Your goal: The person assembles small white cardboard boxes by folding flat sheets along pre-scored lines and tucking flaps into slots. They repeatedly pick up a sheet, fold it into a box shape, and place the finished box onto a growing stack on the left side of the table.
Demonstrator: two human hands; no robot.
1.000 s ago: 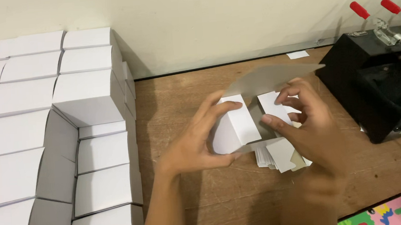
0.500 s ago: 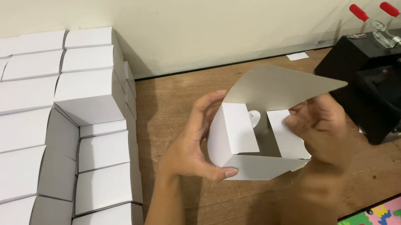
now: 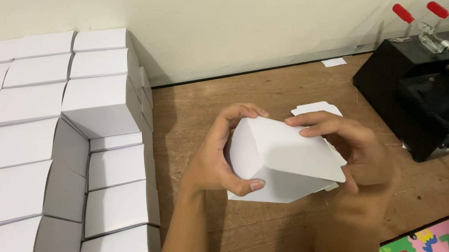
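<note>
A small white cardboard box (image 3: pixel 282 161), partly folded into shape, is held above the wooden table (image 3: pixel 264 94). My left hand (image 3: pixel 217 158) grips its left end, thumb under the bottom edge and fingers curled over the top. My right hand (image 3: pixel 358 161) holds the right side, fingers pressing down on the top flap. Beneath the box a few flat white box blanks (image 3: pixel 316 109) lie on the table, mostly hidden by the box and my right hand.
Stacks of finished white boxes (image 3: pixel 52 154) fill the left side, piled against the wall. A black machine (image 3: pixel 423 101) with red-handled clamps (image 3: pixel 427 14) stands at the right. A colourful mat (image 3: pixel 427 241) shows past the table's front edge.
The blank was opened up from flat, its large flap swung out and then down; now the box is closed into shape between both hands, tilted toward me.
</note>
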